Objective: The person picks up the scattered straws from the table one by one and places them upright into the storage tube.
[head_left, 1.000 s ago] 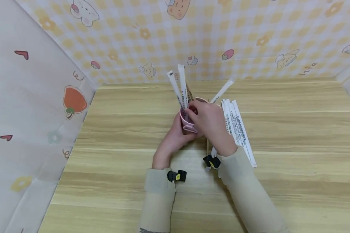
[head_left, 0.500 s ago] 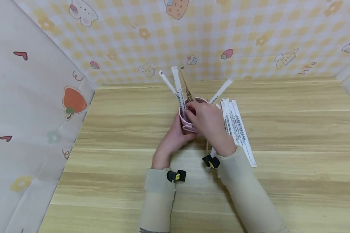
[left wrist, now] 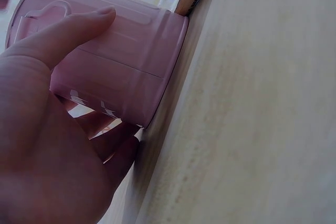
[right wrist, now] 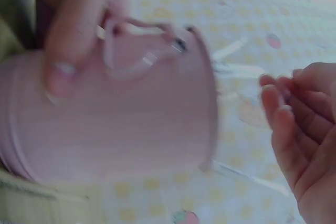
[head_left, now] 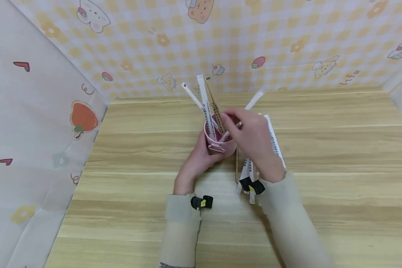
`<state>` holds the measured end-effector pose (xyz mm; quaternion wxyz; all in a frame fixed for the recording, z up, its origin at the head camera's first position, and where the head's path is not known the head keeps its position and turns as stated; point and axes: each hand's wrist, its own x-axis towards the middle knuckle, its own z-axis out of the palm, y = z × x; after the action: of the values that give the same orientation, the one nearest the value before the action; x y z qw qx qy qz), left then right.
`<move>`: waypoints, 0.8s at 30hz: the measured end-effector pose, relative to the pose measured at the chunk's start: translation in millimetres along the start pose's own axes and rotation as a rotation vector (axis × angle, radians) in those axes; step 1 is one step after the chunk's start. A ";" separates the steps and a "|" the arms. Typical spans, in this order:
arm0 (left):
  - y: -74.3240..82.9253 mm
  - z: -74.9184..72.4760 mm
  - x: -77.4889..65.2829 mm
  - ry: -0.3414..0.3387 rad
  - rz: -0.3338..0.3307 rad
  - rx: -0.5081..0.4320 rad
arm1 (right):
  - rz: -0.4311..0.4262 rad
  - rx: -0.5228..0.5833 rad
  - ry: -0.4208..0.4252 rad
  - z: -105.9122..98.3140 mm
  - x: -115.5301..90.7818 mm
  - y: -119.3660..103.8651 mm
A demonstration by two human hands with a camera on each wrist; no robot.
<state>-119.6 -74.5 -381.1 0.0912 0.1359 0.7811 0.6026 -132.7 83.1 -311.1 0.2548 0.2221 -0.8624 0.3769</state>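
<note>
My left hand grips the pink metal bucket from its left side, thumb along the wall and fingers curled beneath its far side. The bucket stands on the table, a small handle on its front. Several slim paper-wrapped straws lean inside it: white ones and a brown one tilt to the left, while another white straw slants right behind my right hand. My right hand is just over the right side of the rim. In the right wrist view its fingers are loosely bent, with nothing between them.
More wrapped straws lie on the wooden table right of the bucket, partly hidden under my right wrist. Their lower ends show beside the wrist strap. A yellow checked wall covering stands behind the table.
My right hand has let go of the straws at the bucket's rim and moved slightly right. The left-leaning straws have tipped further left. My left hand stays on the bucket.
</note>
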 end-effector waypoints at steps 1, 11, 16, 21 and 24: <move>0.1 0.2 -0.1 0.003 0.002 0.000 | -0.003 0.010 0.027 -5.2 -0.6 0.9; -2.1 1.5 0.1 0.009 0.012 0.005 | 0.186 -0.042 0.155 -45.2 -12.2 34.6; -1.8 2.1 0.6 0.016 -0.007 0.031 | 0.379 -0.121 0.067 -56.1 -20.4 54.7; -1.3 2.2 -0.3 0.019 -0.021 0.044 | 0.536 -0.177 -0.155 -64.7 -27.0 69.5; -1.4 1.9 -1.2 0.019 -0.029 0.042 | 0.576 -0.182 -0.250 -66.3 -31.1 78.9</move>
<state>-118.1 -73.5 -383.0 0.0895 0.1208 0.7964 0.5858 -136.1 188.4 -333.5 0.0486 -0.0099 -0.9445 0.3246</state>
